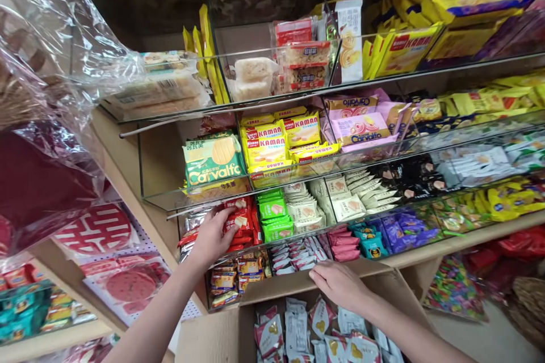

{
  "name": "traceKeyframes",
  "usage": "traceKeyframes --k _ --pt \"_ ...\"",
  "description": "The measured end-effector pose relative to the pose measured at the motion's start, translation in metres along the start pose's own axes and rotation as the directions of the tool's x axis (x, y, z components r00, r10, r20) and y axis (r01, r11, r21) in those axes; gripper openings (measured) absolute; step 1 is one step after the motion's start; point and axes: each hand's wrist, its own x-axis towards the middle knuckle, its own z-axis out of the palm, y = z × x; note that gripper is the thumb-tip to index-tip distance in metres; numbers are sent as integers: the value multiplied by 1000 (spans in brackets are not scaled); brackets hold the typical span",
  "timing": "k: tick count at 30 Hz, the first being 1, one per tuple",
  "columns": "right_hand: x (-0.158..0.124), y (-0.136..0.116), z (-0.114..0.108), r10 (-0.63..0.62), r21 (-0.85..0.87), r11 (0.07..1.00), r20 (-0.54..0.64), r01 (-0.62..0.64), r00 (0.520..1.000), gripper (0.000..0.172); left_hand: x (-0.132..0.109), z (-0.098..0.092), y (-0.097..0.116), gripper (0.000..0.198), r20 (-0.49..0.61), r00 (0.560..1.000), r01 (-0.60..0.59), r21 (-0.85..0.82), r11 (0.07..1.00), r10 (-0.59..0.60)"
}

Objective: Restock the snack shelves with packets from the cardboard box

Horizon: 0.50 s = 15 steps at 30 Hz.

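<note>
My left hand (215,236) reaches into a shelf compartment and rests on red snack packets (244,218), with thumb and fingers apart. Part of those packets is hidden under the hand. Lower down, my right hand (343,286) has its fingers curled over the raised flap (276,289) of a cardboard box. Inside the box lie several white and pink snack packets (270,334) with gold prints. Just right of the red packets are green wafer packets (275,212). Below them, small white and pink packets (296,255) stand in a row.
Clear shelf dividers and front strips edge the tiers. Green Carvalfo packs (215,161) and yellow Kaman packs (272,144) fill the tier above. Clear plastic wrap (72,51) hangs at the left. A bag of colourful sweets (453,289) lies at the lower right.
</note>
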Motion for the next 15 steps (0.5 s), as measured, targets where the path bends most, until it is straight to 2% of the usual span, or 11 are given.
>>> traceKeyframes --k 4,9,12,15 --pt "-2 1 1 -18 -25 1000 2 18 1000 40 -5 -3 -4 44 27 1000 5 17 1000 -6" --pt "-4 3 3 -22 -24 999 -1 22 1000 40 -32 -22 -30 48 26 992 124 95 988 -127" --pt "-5 4 4 -27 -35 999 -4 27 1000 40 -42 -32 -45 48 103 981 145 149 978 -162" --pt "-5 4 4 -37 -59 998 -12 36 999 41 -38 -35 -49 42 202 967 120 186 975 -157"
